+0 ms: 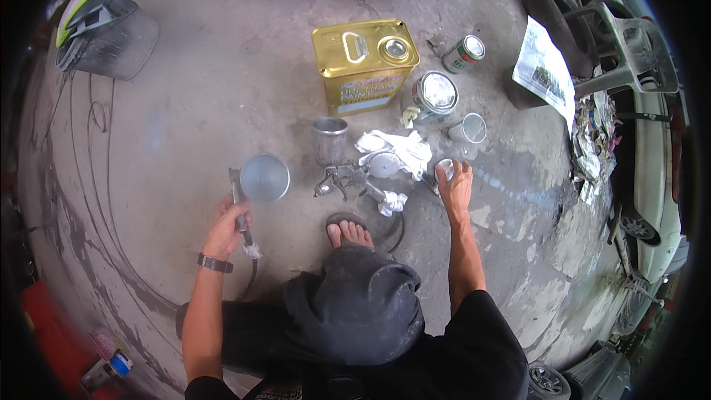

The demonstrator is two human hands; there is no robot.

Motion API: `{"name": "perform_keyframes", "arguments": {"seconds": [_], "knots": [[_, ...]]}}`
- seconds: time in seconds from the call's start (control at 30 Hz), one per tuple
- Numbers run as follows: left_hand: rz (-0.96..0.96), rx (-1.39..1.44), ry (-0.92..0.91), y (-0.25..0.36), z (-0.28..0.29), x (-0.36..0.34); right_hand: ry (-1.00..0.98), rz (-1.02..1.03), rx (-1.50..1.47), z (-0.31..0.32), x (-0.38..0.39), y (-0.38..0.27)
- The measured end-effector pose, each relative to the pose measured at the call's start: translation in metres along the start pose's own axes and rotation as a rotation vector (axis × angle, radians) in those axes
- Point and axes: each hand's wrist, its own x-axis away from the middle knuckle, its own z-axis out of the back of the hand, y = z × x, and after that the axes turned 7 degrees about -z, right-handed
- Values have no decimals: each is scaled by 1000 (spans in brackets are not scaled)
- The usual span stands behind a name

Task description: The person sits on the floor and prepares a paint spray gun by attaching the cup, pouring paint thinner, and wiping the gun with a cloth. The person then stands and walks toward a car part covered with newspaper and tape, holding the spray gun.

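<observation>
A person squats on a bare concrete floor [185, 104], seen from above, with painting gear laid out in an arc within arm's reach. Toward the far left edge of the floor stands a grey bucket [111, 41] with a green-and-white thing resting on top, well apart from the work. The left hand [228, 226], a dark band on its wrist, has its fingers clamped on the grip of a spray gun [241, 207]; the gun is held upright so that its round metal cup [264, 177] keeps its open mouth upward, just above the floor in front of the left knee. Further in, an open metal cup [330, 138] stands upright, and a second, dismantled spray gun [344, 180] lies on its side beside white rags [400, 150], just ahead of a sandalled foot [349, 232]. Behind them a gold rectangular can [364, 65] stands with handle and cap uppermost; to its right are a round tin [435, 94] with its lid on, a small tilted can [464, 53] and a clear cup [469, 128]. The right hand [455, 187] rests palm-down on the floor, fingers closed around a small white lid-like piece [444, 170]. The concrete is grey, stained and marked with curved scuffs. At the right edge lie a newspaper [544, 68], a grey plastic chair [626, 44] and a heap of scrap.
</observation>
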Motion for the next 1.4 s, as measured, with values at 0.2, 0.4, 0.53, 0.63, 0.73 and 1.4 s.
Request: {"name": "perform_keyframes", "arguments": {"seconds": [0.2,0.4,0.53,0.63,0.73,1.4], "knots": [[-8,83,-19,5,2,4,60,252,-463,83,-76,-129],[-32,106,64,14,0,9,-122,784,-244,123,-166,-241],[-60,88,0,21,11,12,-569,727,-135,97,-237,-233],[-105,89,-64,31,19,22,-838,455,-472,75,-236,-225],[-112,132,-95,34,23,27,-1035,223,-875,62,-226,-217],[30,8,368,25,-20,-26,-405,772,-576,76,-120,-299]]}}
